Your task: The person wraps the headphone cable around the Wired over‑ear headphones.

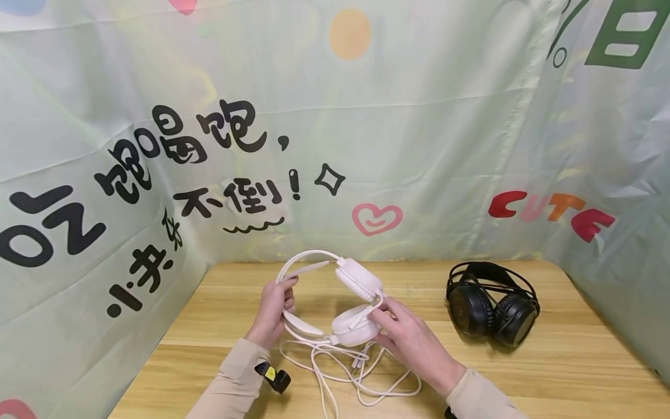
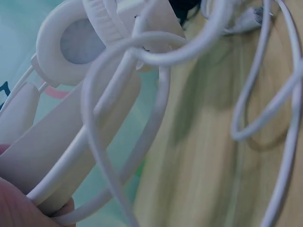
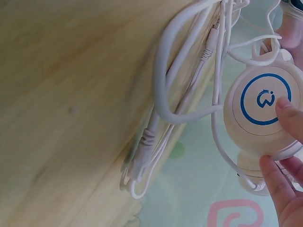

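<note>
White wired headphones [image 1: 340, 297] are held up above the wooden table [image 1: 523, 372]. My left hand [image 1: 274, 308] grips the headband [image 2: 52, 151] at its left side. My right hand [image 1: 403, 334] holds the lower ear cup [image 1: 356, 326], fingertips [image 3: 284, 106] on its outer face with a blue ring logo [image 3: 265, 98]. The white cable [image 1: 350, 372] hangs down in loops onto the table, its plug [image 3: 142, 151] near the wood. The wrist views show the cable [image 2: 142, 118] tangled around the band and cup.
Black headphones [image 1: 492, 305] lie on the table to the right. A printed fabric backdrop [image 1: 335, 145] closes off the back and both sides. A small black and yellow device [image 1: 273, 375] sits on my left wrist.
</note>
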`<state>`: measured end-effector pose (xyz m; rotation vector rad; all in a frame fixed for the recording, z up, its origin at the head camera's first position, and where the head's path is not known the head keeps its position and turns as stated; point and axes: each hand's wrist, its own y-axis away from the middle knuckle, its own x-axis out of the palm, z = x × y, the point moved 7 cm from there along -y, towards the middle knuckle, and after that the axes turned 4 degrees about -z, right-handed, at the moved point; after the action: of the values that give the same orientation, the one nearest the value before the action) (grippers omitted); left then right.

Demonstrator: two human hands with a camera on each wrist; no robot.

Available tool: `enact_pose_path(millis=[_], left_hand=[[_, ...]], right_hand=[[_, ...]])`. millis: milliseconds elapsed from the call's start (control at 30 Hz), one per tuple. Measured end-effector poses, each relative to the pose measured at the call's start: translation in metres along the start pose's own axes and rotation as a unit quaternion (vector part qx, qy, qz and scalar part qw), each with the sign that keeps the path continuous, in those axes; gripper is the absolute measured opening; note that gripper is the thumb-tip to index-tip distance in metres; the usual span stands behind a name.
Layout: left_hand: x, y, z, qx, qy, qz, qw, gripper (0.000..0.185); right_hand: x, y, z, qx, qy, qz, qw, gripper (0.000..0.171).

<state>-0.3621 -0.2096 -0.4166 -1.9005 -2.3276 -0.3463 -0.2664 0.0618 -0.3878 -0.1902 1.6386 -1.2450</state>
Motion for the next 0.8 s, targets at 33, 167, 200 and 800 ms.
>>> enact_pose_path(millis=[33, 167, 200, 800], left_hand=[[0.000, 0.001, -0.003, 0.008, -0.002, 0.002, 1.0000, 0.012], [0.000, 0.005, -0.010, 0.017, 0.005, 0.003, 0.9998, 0.011], [0.000, 0.006, -0.012, 0.018, 0.008, 0.002, 0.9998, 0.011], [0.001, 0.018, -0.025, 0.033, 0.071, 0.029, 0.9965, 0.022]], right_hand=[[-0.001, 0.000, 0.000, 0.000, 0.001, 0.000, 1.000, 0.052], [-0.004, -0.001, 0.002, -0.003, 0.002, -0.005, 1.000, 0.054], [-0.005, -0.001, 0.003, -0.006, 0.002, -0.007, 1.000, 0.055], [-0.018, 0.001, 0.006, -0.030, -0.033, -0.021, 0.999, 0.056]])
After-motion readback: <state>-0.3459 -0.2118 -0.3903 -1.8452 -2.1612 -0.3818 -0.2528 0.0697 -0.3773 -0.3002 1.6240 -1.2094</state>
